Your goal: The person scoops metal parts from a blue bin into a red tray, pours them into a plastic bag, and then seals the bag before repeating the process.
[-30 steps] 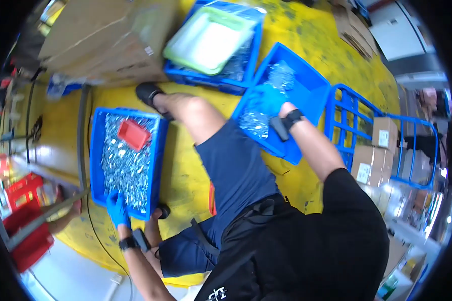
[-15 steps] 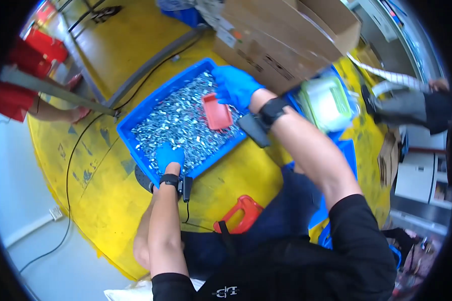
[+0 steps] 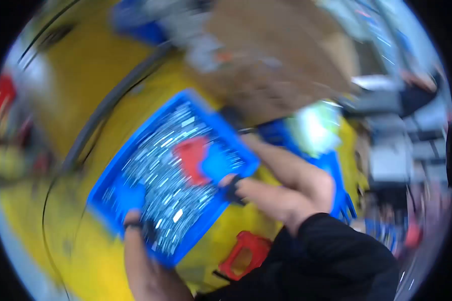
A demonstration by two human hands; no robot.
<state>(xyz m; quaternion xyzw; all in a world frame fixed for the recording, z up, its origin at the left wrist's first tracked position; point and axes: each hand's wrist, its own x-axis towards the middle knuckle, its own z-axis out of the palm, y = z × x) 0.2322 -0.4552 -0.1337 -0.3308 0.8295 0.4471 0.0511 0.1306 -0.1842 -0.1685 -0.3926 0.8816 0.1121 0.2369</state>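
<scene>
A blue tub (image 3: 101, 173) on the floor holds a mass of small shiny metal pieces (image 3: 168, 200). Among them lies a small red tray (image 3: 190, 156), tilted in the picture. My right hand (image 3: 218, 163), in a blue glove, is closed on the right edge of this tray; motion blur softens its fingers. My left hand (image 3: 129, 196), gloved alike, rests on the metal pieces by the tub's left wall. Its fingers are smeared, so their pose does not show. A dark band sits on each wrist.
Beyond the tub stands a large brown cardboard box (image 3: 281, 55). A pale green container (image 3: 314, 128) is to the right, by blue bins (image 3: 331, 170). A red stool-like object (image 3: 243, 256) stands near my legs. A grey rail (image 3: 115, 100) and cable cross the yellow floor.
My right hand has come down from the tub's far rim to the red tray. My left hand has shifted toward the tub's left wall. The whole view has swung and blurred.
</scene>
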